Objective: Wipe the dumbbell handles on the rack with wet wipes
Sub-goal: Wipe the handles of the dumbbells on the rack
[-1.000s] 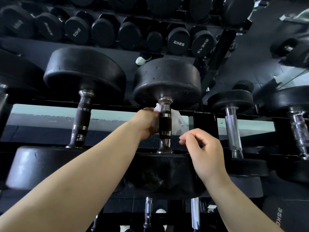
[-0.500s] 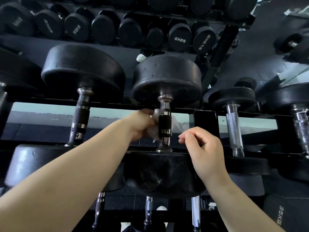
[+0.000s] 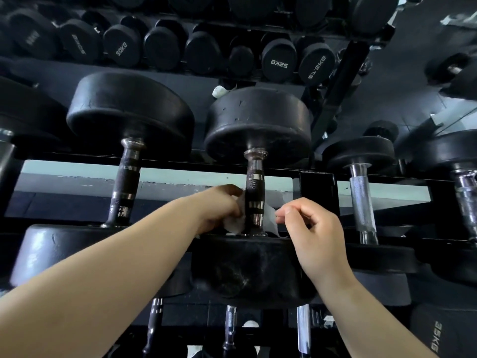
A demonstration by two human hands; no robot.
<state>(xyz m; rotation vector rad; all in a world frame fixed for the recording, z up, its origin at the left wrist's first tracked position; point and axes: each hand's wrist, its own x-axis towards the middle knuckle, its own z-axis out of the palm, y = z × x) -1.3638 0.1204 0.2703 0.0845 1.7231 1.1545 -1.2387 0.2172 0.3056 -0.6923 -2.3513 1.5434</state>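
Wet wipe [image 3: 268, 220] looped behind the middle dumbbell handle [image 3: 254, 196], low near the front head.
Left hand [image 3: 219, 205] and right hand [image 3: 307, 228] each pinching an end; uneven pull risks slipping free or tearing.

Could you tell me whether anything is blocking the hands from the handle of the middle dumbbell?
Nothing visible does. The wet wipe is looped behind the dumbbell handle; the left hand holds one end and the right hand pinches the other, close beside the bar.
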